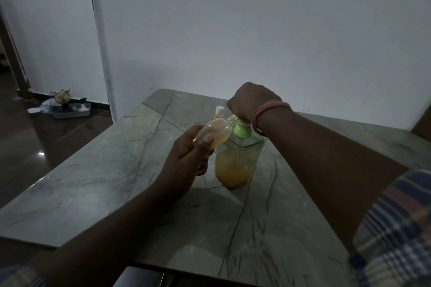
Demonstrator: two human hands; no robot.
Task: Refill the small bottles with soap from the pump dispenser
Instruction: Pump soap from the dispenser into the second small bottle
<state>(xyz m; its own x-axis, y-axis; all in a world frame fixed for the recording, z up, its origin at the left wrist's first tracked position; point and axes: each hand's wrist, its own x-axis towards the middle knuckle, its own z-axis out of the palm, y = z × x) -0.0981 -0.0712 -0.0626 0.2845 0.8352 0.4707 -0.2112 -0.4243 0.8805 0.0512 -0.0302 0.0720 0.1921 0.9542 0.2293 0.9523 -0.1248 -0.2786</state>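
The left hand grips a small bottle, tilted, its mouth at the pump dispenser on the desk. The right hand covers the pump head, fingers hidden, probably pressing it. A capped bottle stands half-hidden behind

Small bottle in my left grip: clear, amber-yellow liquid inside. Pump dispenser: clear body, orange-yellow soap, lime-green collar and pump. Second bottle behind: yellowish, white cap. Tabletop: grey-green marble, dark veins. My wrist band: pinkish-orange. My sleeve: plaid of blue, white and brown. Wall: white. Floor: glossy dark brown.
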